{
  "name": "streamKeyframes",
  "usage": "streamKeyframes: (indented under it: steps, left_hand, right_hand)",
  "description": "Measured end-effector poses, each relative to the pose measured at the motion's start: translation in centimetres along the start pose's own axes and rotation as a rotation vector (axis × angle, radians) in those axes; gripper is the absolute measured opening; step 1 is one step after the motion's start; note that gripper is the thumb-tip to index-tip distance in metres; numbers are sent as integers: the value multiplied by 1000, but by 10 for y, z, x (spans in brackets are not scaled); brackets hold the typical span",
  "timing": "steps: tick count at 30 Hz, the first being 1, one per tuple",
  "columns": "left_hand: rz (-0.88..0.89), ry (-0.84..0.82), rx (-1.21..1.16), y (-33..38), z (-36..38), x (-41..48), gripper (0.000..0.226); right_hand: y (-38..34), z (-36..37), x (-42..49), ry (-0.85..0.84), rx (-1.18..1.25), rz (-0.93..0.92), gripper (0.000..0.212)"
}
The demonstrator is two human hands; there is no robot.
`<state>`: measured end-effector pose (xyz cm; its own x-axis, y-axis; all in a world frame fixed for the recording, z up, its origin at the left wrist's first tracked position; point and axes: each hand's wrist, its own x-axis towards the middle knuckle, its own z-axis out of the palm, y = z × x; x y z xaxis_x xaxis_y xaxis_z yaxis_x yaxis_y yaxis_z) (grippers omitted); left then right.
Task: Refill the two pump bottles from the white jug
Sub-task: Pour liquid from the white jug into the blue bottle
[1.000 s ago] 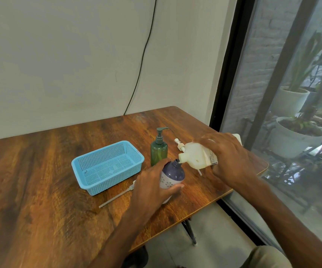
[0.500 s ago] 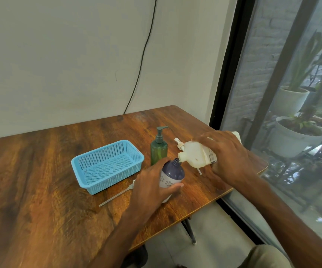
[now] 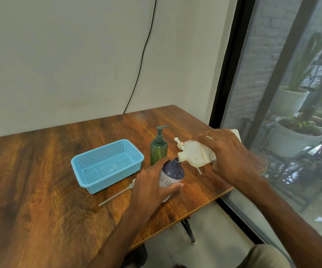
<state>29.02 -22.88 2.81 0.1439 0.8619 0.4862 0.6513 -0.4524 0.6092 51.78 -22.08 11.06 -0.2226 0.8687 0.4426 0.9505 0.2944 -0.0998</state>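
Wood-grain table (image 3: pixel 40 190) set against a pale wall, with a glazed window down the right of the frame. Centre right: white jug (image 3: pixel 195 153), translucent plastic with a printed label, tipped onto its side and grasped from above by the right hand (image 3: pixel 228 157); long axis near horizontal, spout pointing left and slightly down, meeting the open neck of the purple bottle (image 3: pixel 171 172). Purple bottle rounded, with a dark glossy shoulder over a pale band of flower marks, neck uppermost, gripped round the body by the left hand (image 3: pixel 150 188), thumb on the near side. Just behind, upper centre: green pump bottle (image 3: pixel 158 149), translucent, cylindrical, upright, pump fitted, nozzle pointing right. Left of the hands: blue basket (image 3: pixel 106 165), rectangular perforated plastic. Between basket and left hand, flat on the wood: loose pump (image 3: pixel 115 196), its long dip tube running toward the lower left. Second white pump (image 3: pixel 178 143) lying just behind the jug's spout.
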Motion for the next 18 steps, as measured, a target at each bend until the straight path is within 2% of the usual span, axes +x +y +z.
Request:
streamKeyframes:
  steps: [18]
  left_hand:
    - [-21, -5, -16, -1, 2, 0, 87]
  right_hand:
    - [0, -2, 1, 7, -14, -29, 84]
